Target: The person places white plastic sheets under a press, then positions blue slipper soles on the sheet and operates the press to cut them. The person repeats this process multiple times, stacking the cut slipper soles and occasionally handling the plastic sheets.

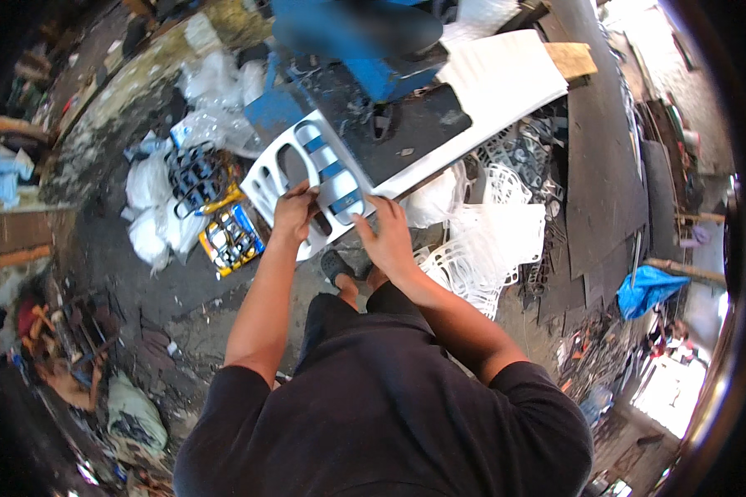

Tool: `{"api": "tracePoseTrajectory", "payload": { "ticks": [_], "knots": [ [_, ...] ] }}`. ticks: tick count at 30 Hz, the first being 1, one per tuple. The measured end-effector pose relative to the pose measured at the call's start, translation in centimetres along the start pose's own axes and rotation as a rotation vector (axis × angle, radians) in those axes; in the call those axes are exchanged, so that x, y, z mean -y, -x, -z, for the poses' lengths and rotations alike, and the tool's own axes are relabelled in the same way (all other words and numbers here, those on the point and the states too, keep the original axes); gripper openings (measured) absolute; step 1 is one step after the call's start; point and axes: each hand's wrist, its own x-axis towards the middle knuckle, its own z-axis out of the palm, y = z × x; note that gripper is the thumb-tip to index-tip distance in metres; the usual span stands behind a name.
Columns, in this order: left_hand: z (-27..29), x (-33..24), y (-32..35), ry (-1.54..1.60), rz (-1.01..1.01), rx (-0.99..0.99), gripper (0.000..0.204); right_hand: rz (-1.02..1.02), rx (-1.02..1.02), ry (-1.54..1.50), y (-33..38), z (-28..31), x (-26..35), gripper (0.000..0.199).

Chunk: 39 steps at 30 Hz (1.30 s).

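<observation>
A white sheet (257,184) with long rounded cut-outs lies slanted over the near edge of a worktable. On its right part rests a sole-shaped frame (324,157) with blue crossbars. My left hand (293,214) is closed on the sheet, its fingertips curled at a strip between the cut-outs. My right hand (388,238) is at the frame's near end, thumb apart from the outstretched fingers, touching the frame or the sheet's edge beside it. What lies under both hands is hidden.
A blue machine (389,70) stands beyond the sheet, beside a black board (427,124) and stacked white sheets (506,70). Cut white scraps (472,265) heap at right. Left are plastic bags (149,186) and a yellow-blue container (230,238). Dark sheets (597,157) stand further right.
</observation>
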Motion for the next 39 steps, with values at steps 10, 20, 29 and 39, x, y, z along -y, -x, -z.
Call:
{"api": "tracePoseTrajectory", "payload": {
  "ticks": [10,20,29,39],
  "knots": [
    [0.1,-0.2,-0.8,-0.071,-0.011,0.023,0.043,-0.873,-0.624,-0.864,-16.5,4.4,-19.6,0.047],
    [-5.3,-0.6,-3.0,-0.001,-0.040,0.117,0.038,-0.804,-0.786,-0.921,-21.5,5.1,-22.7,0.046],
    [-8.9,-0.2,-1.8,-0.137,-0.152,-0.075,0.029,-0.854,-0.712,-0.752,-22.3,5.1,-25.9,0.054],
    [-6.7,-10.1,-10.8,-1.337,-0.937,-0.194,0.027,-0.984,0.066,-1.149,-6.1,3.9,-8.8,0.014]
  ]
}}
